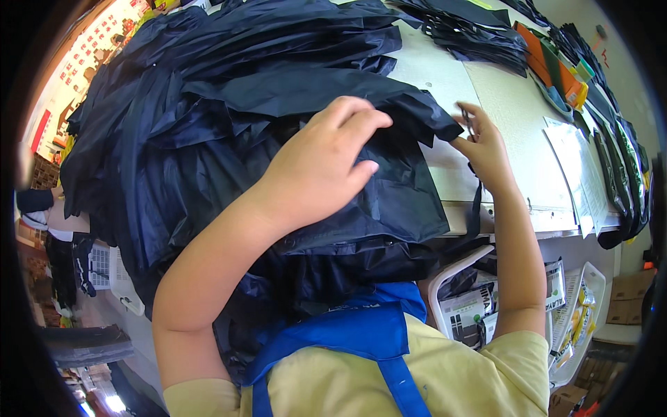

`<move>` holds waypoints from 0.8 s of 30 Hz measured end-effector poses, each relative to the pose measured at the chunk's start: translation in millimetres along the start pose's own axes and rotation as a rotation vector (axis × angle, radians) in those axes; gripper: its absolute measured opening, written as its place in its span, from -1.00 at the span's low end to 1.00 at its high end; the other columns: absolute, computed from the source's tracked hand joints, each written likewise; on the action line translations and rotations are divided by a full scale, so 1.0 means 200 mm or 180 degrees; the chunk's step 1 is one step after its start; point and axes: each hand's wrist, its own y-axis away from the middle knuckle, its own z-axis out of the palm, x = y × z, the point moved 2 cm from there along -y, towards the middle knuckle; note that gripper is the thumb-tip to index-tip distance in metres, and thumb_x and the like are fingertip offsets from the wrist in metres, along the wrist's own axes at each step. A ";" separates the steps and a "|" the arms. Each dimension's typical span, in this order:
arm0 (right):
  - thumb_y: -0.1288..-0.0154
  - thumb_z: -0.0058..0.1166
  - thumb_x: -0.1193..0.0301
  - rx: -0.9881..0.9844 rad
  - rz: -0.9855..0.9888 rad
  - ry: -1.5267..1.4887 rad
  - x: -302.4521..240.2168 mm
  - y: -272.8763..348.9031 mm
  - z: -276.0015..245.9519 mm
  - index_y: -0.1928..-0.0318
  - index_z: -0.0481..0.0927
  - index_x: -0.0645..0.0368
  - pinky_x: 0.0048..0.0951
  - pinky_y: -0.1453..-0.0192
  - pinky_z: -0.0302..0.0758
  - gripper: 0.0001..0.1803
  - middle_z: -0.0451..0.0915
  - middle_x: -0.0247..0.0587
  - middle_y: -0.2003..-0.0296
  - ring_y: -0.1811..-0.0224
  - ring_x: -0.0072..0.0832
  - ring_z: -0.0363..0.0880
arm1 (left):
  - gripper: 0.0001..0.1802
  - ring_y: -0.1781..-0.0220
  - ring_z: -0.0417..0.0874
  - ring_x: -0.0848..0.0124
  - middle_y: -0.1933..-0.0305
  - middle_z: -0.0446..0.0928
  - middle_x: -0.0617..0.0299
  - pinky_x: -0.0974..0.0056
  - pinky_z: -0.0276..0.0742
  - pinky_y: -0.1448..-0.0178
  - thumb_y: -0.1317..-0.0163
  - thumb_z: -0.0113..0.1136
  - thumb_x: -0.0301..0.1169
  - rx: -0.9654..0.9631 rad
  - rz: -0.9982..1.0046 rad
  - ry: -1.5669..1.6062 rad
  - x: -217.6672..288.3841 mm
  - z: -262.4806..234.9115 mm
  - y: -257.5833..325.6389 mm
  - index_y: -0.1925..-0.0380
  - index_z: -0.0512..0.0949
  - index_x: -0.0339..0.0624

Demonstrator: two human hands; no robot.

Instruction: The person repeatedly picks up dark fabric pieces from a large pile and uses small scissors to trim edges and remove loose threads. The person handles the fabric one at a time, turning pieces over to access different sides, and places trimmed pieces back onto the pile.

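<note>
On a white table (pixel 514 125), black fabric (pixel 292 94) lies under the left hand (pixel 323 156), fingers apart; right hand (pixel 492 153) at its corner, grip unclear.

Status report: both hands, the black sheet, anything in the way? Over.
Left hand open over black sheet. Right hand at sheet's corner with dark loop, grip unclear. Black pile crowds left side of white table.

Black material (pixel 167 118), white sheet (pixel 573 163) on pale table (pixel 514 104)
</note>
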 end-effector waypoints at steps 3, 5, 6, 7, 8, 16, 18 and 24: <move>-0.15 0.11 0.49 -0.0358 0.0619 0.0177 -0.11 0.04 0.00 0.26 0.60 0.28 -0.61 0.42 0.22 -0.85 0.44 -0.43 0.59 0.52 -0.72 0.28 | -0.32 -0.31 0.32 0.12 -0.28 0.27 0.13 0.14 0.32 -0.33 0.00 0.29 -0.52 0.0157 0.0303 -0.0187 0.07 0.04 -0.06 -0.19 0.32 -0.06; -0.20 0.13 0.51 -0.0361 0.0363 -0.0489 -0.24 0.12 0.03 0.29 0.59 0.27 -0.66 0.47 0.14 -0.91 0.37 -0.52 0.60 0.54 -0.78 0.18 | -0.21 -0.31 0.30 0.10 -0.30 0.28 0.14 0.14 0.30 -0.34 0.07 0.34 -0.50 0.0494 0.0634 -0.0283 0.09 0.09 -0.10 -0.24 0.27 -0.05; -0.17 0.16 0.52 -0.0566 0.0121 -0.0699 -0.31 0.17 0.04 0.26 0.59 0.26 -0.67 0.47 0.14 -0.88 0.42 -0.50 0.54 0.54 -0.79 0.18 | -0.26 -0.25 0.36 0.09 -0.21 0.36 0.13 0.14 0.34 -0.28 0.08 0.33 -0.52 0.0573 0.0687 -0.0256 0.10 0.09 -0.11 -0.19 0.32 -0.06; -0.15 0.19 0.53 -0.0770 -0.0123 -0.0911 -0.37 0.20 0.04 0.23 0.58 0.25 -0.69 0.48 0.15 -0.84 0.46 -0.48 0.47 0.53 -0.80 0.17 | -0.32 -0.19 0.42 0.09 -0.12 0.44 0.12 0.13 0.38 -0.23 0.09 0.32 -0.54 0.0652 0.0739 -0.0230 0.11 0.09 -0.12 -0.13 0.37 -0.06; -0.12 0.22 0.54 -0.0676 -0.0286 -0.0974 -0.42 0.23 0.04 0.20 0.58 0.24 -0.69 0.47 0.16 -0.79 0.48 -0.48 0.42 0.53 -0.80 0.18 | -0.42 -0.09 0.48 0.09 0.02 0.50 0.11 0.13 0.42 -0.16 0.09 0.30 -0.56 0.0613 0.0631 -0.0275 0.09 0.07 -0.11 -0.03 0.43 -0.09; -0.06 0.28 0.54 -0.0504 -0.0955 0.0361 -0.50 0.23 0.03 0.14 0.57 0.26 -0.68 0.41 0.33 -0.69 0.61 -0.36 0.33 0.48 -0.72 0.40 | -0.83 0.28 0.46 0.67 0.26 0.54 0.38 0.50 0.39 0.20 -0.19 0.16 -0.60 0.0549 -0.1319 0.2227 0.01 -0.11 0.06 0.19 0.54 -0.24; -0.13 0.24 0.52 -0.0701 -0.0652 -0.0341 -0.46 0.21 0.06 0.16 0.58 0.27 -0.67 0.34 0.38 -0.76 0.61 -0.33 0.37 0.41 -0.70 0.47 | -0.79 0.17 0.49 0.60 0.22 0.54 0.36 0.45 0.41 0.02 -0.21 0.13 -0.56 0.0607 -0.1428 0.2912 -0.03 -0.13 0.12 0.14 0.54 -0.23; -0.18 0.21 0.50 -0.1017 -0.0514 -0.1556 -0.52 0.20 0.15 0.19 0.57 0.30 -0.67 0.22 0.43 -0.81 0.59 -0.37 0.36 0.32 -0.71 0.50 | -0.74 0.04 0.63 0.28 0.03 0.58 0.08 0.13 0.58 -0.03 -0.26 0.02 -0.53 0.0861 -0.1483 0.4096 -0.11 -0.20 0.24 0.06 0.50 -0.30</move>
